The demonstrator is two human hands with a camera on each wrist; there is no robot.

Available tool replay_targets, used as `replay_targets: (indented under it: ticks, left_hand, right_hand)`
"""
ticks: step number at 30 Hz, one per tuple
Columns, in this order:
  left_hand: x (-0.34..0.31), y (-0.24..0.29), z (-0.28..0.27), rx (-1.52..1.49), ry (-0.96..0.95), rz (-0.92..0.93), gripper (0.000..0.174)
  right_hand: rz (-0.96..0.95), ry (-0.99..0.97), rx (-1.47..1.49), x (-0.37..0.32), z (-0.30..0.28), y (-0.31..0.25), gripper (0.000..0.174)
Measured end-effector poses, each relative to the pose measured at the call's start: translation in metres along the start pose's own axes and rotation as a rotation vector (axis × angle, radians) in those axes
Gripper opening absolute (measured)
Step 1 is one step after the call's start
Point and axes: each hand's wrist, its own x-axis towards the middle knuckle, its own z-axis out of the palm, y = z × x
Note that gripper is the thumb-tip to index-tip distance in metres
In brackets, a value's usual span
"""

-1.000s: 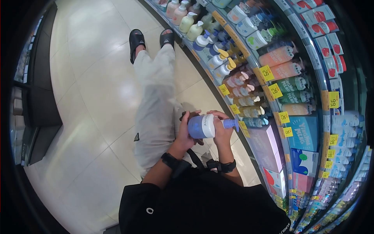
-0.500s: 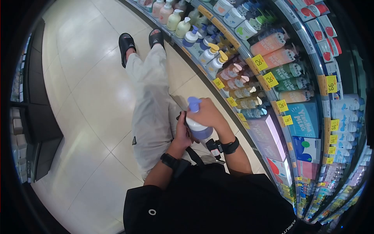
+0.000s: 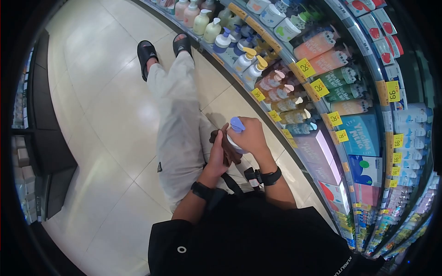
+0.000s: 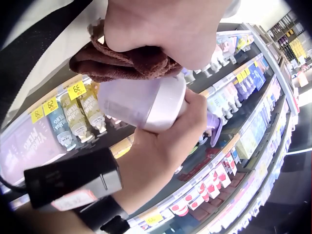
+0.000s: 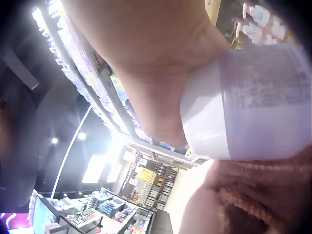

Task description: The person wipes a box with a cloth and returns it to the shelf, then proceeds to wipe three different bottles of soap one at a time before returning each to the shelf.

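Note:
My right hand (image 3: 251, 134) grips a pump bottle (image 5: 268, 102) around its white shoulder, below the purple pump head (image 3: 237, 124). The bottle has a translucent lilac body with small print on it. In my left hand (image 3: 217, 154) is a brown cloth (image 4: 131, 64), bunched and held against the bottle's side. The left wrist view shows the bottle lying between the cloth and my right hand, body sideways. From the head view, most of the bottle's body is hidden by my hands and the cloth.
Shelves with pump bottles (image 3: 222, 40), tubes and boxes (image 3: 361, 133) line my right side, with yellow price tags (image 3: 305, 68) along the edges. A dark low display unit (image 3: 60, 170) stands at left. Below are my legs in light trousers (image 3: 179, 115) and tiled floor.
The bottle has swung from lying sideways, pump to the right, to pump pointing away from me. My right hand has shifted over its top, and the cloth now shows more.

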Motion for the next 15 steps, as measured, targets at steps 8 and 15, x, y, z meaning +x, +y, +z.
replay_targets:
  ticks: [8,15]
  left_hand:
    - [0.003,0.004,0.003,0.000,-0.087,0.010,0.050]
    - [-0.008,0.009,0.010,-0.148,-0.157,-0.137,0.051]
  right_hand:
    - [0.061,-0.200,0.865,-0.011,-0.023,0.024,0.014]
    - [-0.003,0.072,1.295,-0.012,0.011,0.048,0.022]
